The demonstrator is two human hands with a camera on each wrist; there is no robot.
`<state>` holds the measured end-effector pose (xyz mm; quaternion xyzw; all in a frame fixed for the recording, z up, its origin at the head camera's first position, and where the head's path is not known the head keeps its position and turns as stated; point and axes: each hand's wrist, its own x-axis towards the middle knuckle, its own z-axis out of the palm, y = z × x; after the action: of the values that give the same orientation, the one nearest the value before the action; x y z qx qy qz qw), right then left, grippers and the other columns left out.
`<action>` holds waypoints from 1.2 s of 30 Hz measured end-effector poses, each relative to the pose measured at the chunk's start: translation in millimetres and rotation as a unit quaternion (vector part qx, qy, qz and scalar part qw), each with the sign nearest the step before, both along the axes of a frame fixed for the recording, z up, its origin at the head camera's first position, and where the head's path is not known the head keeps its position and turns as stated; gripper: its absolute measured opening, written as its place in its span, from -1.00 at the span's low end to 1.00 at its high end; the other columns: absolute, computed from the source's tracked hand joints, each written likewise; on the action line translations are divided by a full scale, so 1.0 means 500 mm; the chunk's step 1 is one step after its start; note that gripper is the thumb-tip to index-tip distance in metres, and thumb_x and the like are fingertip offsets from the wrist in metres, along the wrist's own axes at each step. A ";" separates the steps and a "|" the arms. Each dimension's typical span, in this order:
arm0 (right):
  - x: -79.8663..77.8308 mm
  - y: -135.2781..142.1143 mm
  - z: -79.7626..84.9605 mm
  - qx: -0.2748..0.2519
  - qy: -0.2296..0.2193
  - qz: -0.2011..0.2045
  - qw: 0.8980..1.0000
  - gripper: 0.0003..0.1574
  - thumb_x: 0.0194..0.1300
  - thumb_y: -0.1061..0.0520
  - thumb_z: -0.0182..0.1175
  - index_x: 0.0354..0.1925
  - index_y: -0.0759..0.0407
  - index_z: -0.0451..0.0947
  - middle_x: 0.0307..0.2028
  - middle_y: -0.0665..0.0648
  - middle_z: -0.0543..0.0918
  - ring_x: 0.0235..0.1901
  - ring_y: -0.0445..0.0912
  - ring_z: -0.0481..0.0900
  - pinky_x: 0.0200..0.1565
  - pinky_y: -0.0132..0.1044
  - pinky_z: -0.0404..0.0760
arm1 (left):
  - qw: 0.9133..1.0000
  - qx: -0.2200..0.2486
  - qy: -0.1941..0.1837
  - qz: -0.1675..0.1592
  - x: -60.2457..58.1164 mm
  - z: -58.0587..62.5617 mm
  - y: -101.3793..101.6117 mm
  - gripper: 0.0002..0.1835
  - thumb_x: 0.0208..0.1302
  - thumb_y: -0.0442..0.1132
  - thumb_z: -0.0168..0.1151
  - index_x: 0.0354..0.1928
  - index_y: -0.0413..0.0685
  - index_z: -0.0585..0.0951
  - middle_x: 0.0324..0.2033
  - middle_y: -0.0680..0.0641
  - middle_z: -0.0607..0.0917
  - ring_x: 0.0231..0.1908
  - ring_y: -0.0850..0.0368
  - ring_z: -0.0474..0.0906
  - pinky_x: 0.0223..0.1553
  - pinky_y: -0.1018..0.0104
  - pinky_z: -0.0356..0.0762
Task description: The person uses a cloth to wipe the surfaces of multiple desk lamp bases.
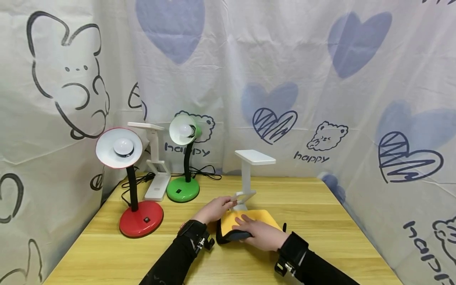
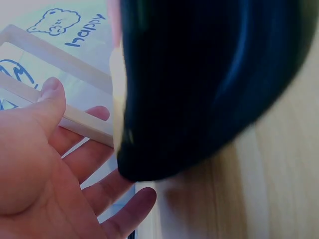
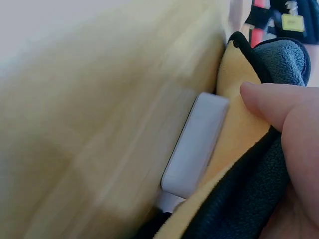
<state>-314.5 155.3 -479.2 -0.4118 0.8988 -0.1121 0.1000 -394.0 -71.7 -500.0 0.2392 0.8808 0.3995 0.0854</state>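
A white folding desk lamp (image 1: 246, 176) stands in the middle of the wooden table. My left hand (image 1: 215, 209) holds its lower bracket; in the left wrist view the thumb and fingers lie on either side of the pale bracket (image 2: 89, 130). A yellow cleaning cloth (image 1: 263, 217) with a dark grey back and black edging covers much of the lamp's foot. My right hand (image 1: 261, 233) grips this cloth, its thumb (image 3: 261, 99) on the yellow face. The white base (image 3: 197, 144) shows beside the cloth in the right wrist view.
On the left stand a red desk lamp (image 1: 141, 219), a second white folding lamp (image 1: 158, 187) and a green desk lamp (image 1: 183, 190). Black cords (image 1: 206, 171) lie behind them. A printed curtain (image 1: 228, 79) surrounds the table (image 1: 320, 237).
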 end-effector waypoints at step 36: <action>-0.001 -0.078 -0.014 0.012 0.051 -0.085 0.995 -0.37 0.39 0.05 0.14 0.38 0.04 0.32 0.40 0.28 0.26 0.39 0.26 0.18 0.26 0.07 0.33 | 0.997 0.063 0.031 -0.027 0.005 0.039 0.002 -0.59 0.48 0.22 -0.24 0.13 0.37 0.51 0.08 0.20 0.60 0.15 0.12 0.50 0.18 0.02 0.40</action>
<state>-315.0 116.3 -486.3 -0.3375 0.9359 -0.0885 0.0493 -391.3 -70.5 -480.3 0.2801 0.8496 0.4438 0.0531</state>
